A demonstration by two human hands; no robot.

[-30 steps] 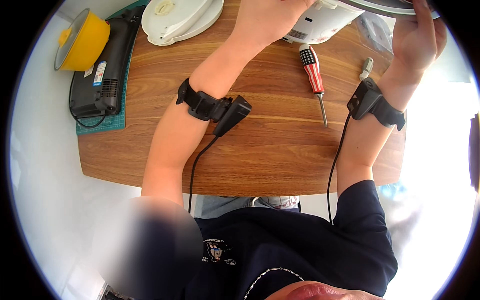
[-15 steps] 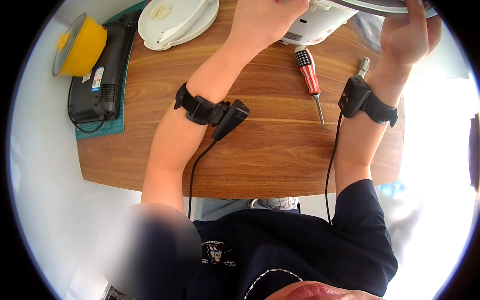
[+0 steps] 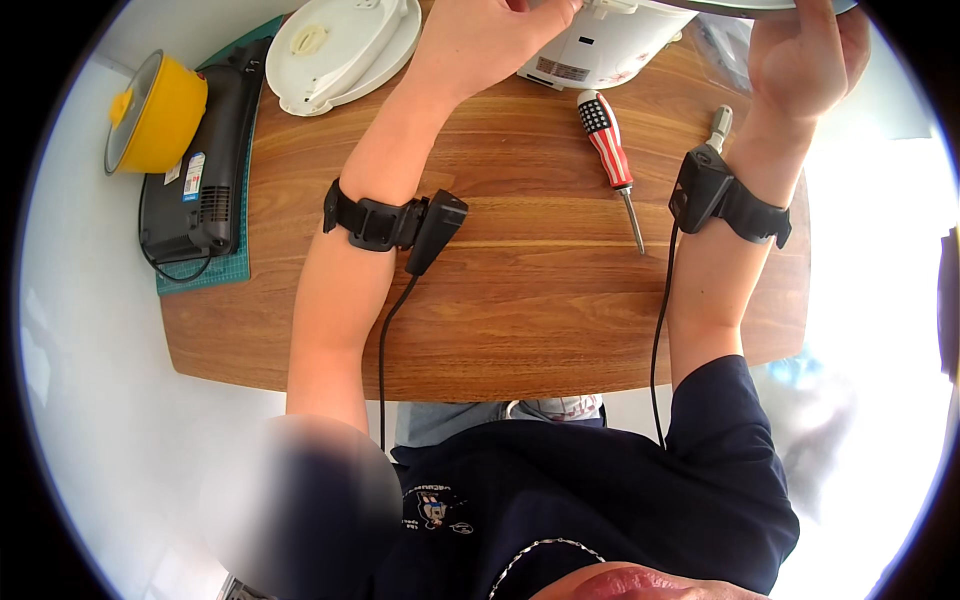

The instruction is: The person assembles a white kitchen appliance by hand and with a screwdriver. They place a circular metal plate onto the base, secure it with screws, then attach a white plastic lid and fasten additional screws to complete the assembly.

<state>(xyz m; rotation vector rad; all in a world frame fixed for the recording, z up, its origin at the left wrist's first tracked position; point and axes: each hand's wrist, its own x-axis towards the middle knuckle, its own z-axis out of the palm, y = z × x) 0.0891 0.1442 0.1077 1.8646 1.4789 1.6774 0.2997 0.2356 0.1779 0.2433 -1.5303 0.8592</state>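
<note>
At the top edge, my left hand point(image 3: 475, 48) is beside a white rice cooker point(image 3: 610, 50). Its thumb reaches toward the cooker's upper part, while the other fingers are partly cut off, so its grip is unclear. My right hand point(image 3: 800, 65) is closed on the edge of a round grey-rimmed piece point(image 3: 745, 10), of which only the lower rim shows. Below the cooker lies a screwdriver point(image 3: 608, 145) with a red, white and black patterned handle, its tip toward me. A grey-handled tool point(image 3: 721, 125) lies partly hidden behind my right wrist.
White plastic lid parts point(image 3: 340, 60) lie at the upper left. A yellow pot point(image 3: 172, 115) rests on a black appliance point(image 3: 215, 150) over a green mat point(image 3: 235, 268). Clear plastic point(image 3: 722, 45) lies right of the cooker. Cables hang from both forearm straps.
My left hand has shifted left and its thumb is stretched farther out. My right hand and the grey rim have moved slightly up and left in view. The view itself has shifted a little.
</note>
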